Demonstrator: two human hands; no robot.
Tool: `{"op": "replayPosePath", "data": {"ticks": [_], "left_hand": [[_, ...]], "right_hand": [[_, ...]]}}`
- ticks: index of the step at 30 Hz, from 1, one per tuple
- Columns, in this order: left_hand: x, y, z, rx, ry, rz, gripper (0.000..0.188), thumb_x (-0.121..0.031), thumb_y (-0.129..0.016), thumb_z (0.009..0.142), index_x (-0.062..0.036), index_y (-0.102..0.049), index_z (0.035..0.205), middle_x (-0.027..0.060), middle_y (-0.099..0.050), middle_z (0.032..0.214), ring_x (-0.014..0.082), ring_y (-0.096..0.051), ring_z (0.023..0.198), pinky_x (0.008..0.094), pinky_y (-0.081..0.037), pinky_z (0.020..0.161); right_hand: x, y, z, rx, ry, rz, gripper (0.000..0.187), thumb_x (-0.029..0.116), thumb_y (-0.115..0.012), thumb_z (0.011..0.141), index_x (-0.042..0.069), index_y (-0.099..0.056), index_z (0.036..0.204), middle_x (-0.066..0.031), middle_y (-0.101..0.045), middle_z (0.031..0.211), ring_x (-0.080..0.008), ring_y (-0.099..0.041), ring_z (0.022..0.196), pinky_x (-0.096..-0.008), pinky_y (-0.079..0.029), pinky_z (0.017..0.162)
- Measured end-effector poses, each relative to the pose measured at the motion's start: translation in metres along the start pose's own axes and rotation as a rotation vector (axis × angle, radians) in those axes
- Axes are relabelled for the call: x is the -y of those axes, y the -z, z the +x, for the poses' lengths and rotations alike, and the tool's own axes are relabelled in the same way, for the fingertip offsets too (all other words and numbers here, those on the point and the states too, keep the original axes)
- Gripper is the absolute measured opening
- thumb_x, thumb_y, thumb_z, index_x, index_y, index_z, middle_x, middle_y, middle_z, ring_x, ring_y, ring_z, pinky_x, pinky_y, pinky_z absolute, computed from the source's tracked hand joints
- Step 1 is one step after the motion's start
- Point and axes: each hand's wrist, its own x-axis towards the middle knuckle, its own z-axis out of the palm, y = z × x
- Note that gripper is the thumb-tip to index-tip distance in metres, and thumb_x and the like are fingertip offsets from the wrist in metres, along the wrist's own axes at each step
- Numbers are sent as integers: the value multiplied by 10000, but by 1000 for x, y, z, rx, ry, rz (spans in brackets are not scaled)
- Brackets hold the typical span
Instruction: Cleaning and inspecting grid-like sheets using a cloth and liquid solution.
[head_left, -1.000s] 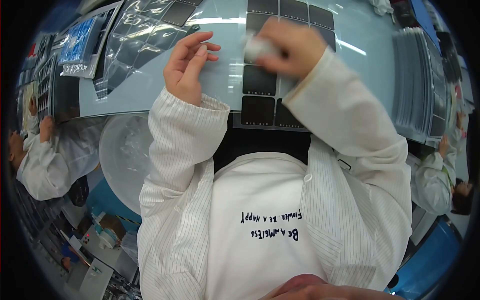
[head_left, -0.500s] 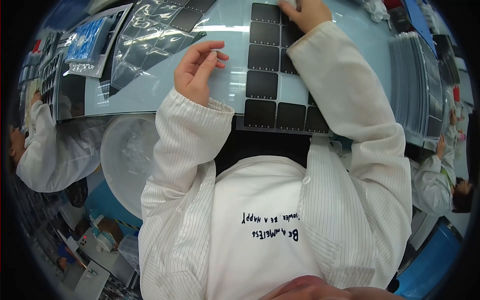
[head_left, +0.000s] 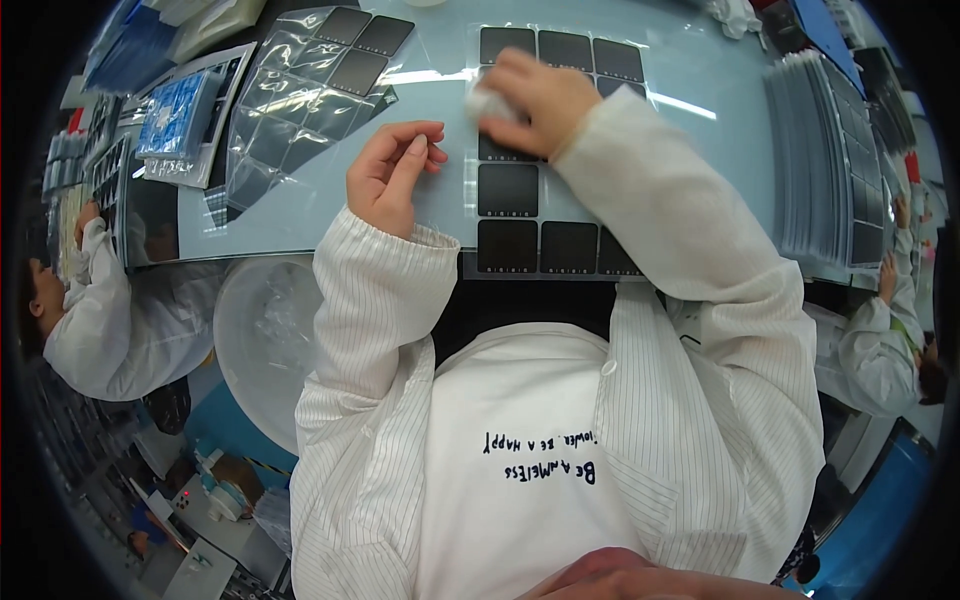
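Observation:
A clear sheet with dark square panels (head_left: 508,190) lies on the glass-topped table in front of me, its near edge at the table's edge. My right hand (head_left: 555,105) is over the left column of panels, closed round a white wad (head_left: 488,105) that looks like a wipe and is smeared by motion. The hand and sleeve hide part of the middle and right panels. Left of the sheet, my left hand (head_left: 392,180) hovers with its thumb pressed to curled fingers; whatever may be between them is hidden.
Clear plastic sheets (head_left: 275,135) with a few dark squares lie at the far left, beside a blue-and-white packet (head_left: 175,115). A thick stack of clear sheets (head_left: 815,165) stands at right. Below the table's left edge is a white tub (head_left: 255,350). Co-workers (head_left: 110,330) sit on both sides.
My right hand has swept left and nearer with the white wad, from the far end onto the left column. My left hand's fingers have closed together. The whole view has shifted slightly.

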Motion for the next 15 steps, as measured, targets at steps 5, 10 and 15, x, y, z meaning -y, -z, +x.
{"op": "replayPosePath", "data": {"ticks": [5,10,15], "left_hand": [[-6,-5,0,27,3,57,186,-37,-485,922,40,-619,1024,90,-612,960,135,-579,815,248,-458,745],[0,-1,-1,22,2,75,184,-40,-488,922,39,-620,1023,90,-609,962,135,-578,814,245,-456,741],[-3,-4,3,42,-10,109,184,-44,-485,926,39,-618,1023,91,-607,960,137,-577,803,247,-458,734]], "right_hand": [[-53,25,-6,-177,-336,-135,346,340,-674,784,87,-608,1012,-77,-586,968,-281,-642,771,-352,-525,675],[1,-2,-8,-38,-49,-12,329,318,-675,777,89,-597,999,-77,-582,1011,-281,-644,784,-372,-530,685],[-38,-5,36,-110,-209,-147,338,370,-637,787,110,-596,998,-72,-583,1020,-303,-635,816,-398,-518,694]]}}
